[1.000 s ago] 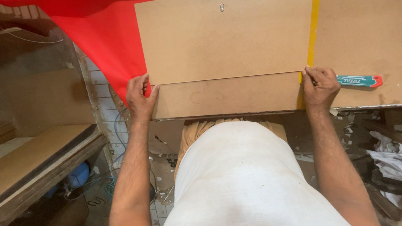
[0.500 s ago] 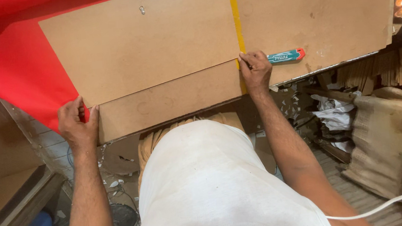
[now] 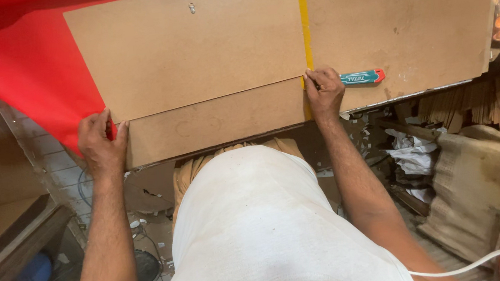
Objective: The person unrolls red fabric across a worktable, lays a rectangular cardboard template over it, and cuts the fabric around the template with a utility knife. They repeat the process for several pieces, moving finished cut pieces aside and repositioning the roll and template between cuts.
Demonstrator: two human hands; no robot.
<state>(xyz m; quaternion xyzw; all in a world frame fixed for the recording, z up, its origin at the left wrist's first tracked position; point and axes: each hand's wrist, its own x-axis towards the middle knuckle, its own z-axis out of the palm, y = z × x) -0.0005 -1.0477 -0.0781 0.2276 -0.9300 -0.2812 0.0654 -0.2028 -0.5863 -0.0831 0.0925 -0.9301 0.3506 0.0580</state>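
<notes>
Head view is showing the left hand [image 3: 101,144] gripping the lower brown board [image 3: 212,122] at its 9 o'clock end and the right hand [image 3: 324,92] pressing fingers flat at its 3 o'clock end, so keeping both edges flush against the upper board [image 3: 188,55] looks wise.

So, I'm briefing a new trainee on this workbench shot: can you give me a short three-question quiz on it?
1. True or false: the left hand grips the left end of the lower brown board.
2. What lies on the bench just right of the right hand? A) a utility knife B) a hammer C) a tape roll
3. What colour is the strip that runs up the boards from the right hand?

Key
1. True.
2. A, the teal and red utility knife.
3. Yellow.
</notes>
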